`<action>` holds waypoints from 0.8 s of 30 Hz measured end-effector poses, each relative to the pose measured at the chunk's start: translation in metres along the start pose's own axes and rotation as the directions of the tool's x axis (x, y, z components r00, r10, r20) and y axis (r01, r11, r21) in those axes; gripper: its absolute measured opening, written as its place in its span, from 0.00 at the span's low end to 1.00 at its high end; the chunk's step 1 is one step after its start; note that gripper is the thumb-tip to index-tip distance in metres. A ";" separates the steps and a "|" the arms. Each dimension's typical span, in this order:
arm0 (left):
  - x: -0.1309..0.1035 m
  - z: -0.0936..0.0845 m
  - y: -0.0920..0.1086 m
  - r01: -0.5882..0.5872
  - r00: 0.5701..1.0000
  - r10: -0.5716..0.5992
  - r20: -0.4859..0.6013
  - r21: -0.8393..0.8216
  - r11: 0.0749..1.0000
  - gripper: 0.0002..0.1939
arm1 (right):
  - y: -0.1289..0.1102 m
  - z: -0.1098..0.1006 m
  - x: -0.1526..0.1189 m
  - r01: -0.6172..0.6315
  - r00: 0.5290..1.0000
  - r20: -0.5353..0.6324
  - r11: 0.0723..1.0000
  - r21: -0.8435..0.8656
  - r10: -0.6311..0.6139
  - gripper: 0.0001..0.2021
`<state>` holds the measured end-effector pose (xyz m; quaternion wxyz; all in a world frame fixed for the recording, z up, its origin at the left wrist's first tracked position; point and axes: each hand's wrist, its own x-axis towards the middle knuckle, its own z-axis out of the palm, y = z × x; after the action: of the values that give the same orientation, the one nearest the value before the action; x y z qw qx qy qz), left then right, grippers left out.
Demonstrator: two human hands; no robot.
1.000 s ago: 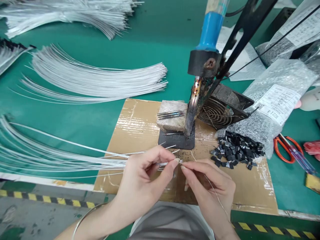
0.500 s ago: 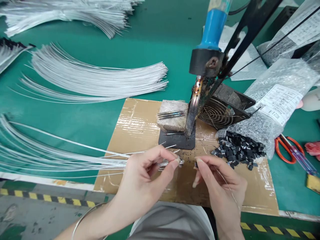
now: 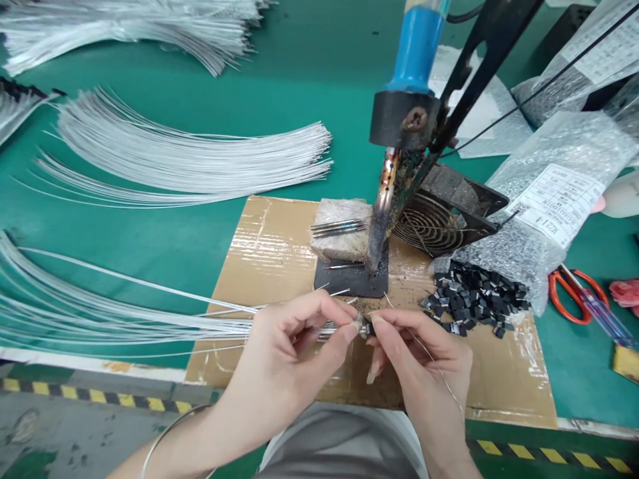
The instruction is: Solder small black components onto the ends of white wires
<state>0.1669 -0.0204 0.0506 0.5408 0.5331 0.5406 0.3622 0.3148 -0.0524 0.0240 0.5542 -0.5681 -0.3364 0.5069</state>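
My left hand (image 3: 299, 352) pinches the ends of several thin white cables (image 3: 164, 318), which trail off to the left. Between thumb and finger of my right hand (image 3: 424, 359) is a small black connector (image 3: 369, 328), close against the cable ends; whether they touch is hard to see. A thin solder wire (image 3: 446, 380) also runs through my right hand, its tip poking up above the fingers. Just beyond both hands, the soldering iron (image 3: 385, 189) points down over a dark pad (image 3: 352, 283). To the right lies a heap of black connectors (image 3: 474, 299).
Cardboard (image 3: 259, 246) covers the work spot. A pale block (image 3: 342, 243) carrying metal-tipped pieces stands left of the iron, a small fan (image 3: 439, 219) right of it. A cable bundle (image 3: 200, 156), a bubble-wrap bag (image 3: 554, 173) and orange-handled scissors (image 3: 559, 299) lie around.
My right hand has moved left with the black connector and solder wire, bringing the connector up to the cable ends. My left hand keeps its pinch. The view has shifted slightly.
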 end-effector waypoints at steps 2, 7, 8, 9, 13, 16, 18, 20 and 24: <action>0.000 0.000 0.000 -0.003 1.000 0.003 -0.001 -0.002 1.000 0.06 | -0.002 0.001 0.000 -0.001 1.000 0.001 1.000 -0.002 0.001 0.02; -0.001 -0.001 -0.002 -0.020 1.000 0.020 0.002 0.000 1.000 0.07 | -0.004 0.000 0.000 0.004 1.000 -0.005 1.000 0.004 -0.004 0.02; -0.002 -0.001 -0.002 -0.020 1.000 0.020 0.007 0.000 1.000 0.07 | -0.004 0.000 0.000 0.004 1.000 -0.003 1.000 0.001 -0.004 0.02; -0.002 -0.001 -0.002 -0.020 1.000 0.020 0.009 -0.003 1.000 0.07 | -0.004 0.000 0.000 0.004 1.000 0.000 1.000 -0.002 -0.004 0.02; -0.002 -0.001 -0.001 -0.022 1.000 0.023 0.018 -0.014 1.000 0.08 | -0.003 0.000 0.000 0.000 1.000 0.004 1.000 -0.005 0.000 0.03; -0.001 0.000 -0.002 -0.027 0.999 0.028 0.019 -0.016 1.000 0.08 | -0.002 0.001 0.001 -0.001 1.000 0.002 1.000 -0.007 0.001 0.02; -0.001 0.000 -0.002 -0.034 0.999 0.034 0.011 -0.013 0.999 0.08 | -0.001 0.001 0.001 0.003 1.000 0.003 1.000 -0.013 -0.003 0.02; 0.000 0.001 -0.002 -0.043 0.999 0.043 0.005 -0.014 0.999 0.08 | 0.000 0.000 0.001 0.015 1.000 0.004 1.000 -0.023 -0.015 0.03; 0.003 0.001 0.002 -0.019 1.000 0.019 0.020 -0.011 1.000 0.08 | 0.001 -0.003 -0.002 0.105 0.994 0.024 0.985 -0.139 -0.103 0.06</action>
<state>0.1688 -0.0178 0.0513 0.5456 0.5389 0.5281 0.3649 0.3174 -0.0550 0.0234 0.5360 -0.5830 -0.4049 0.4570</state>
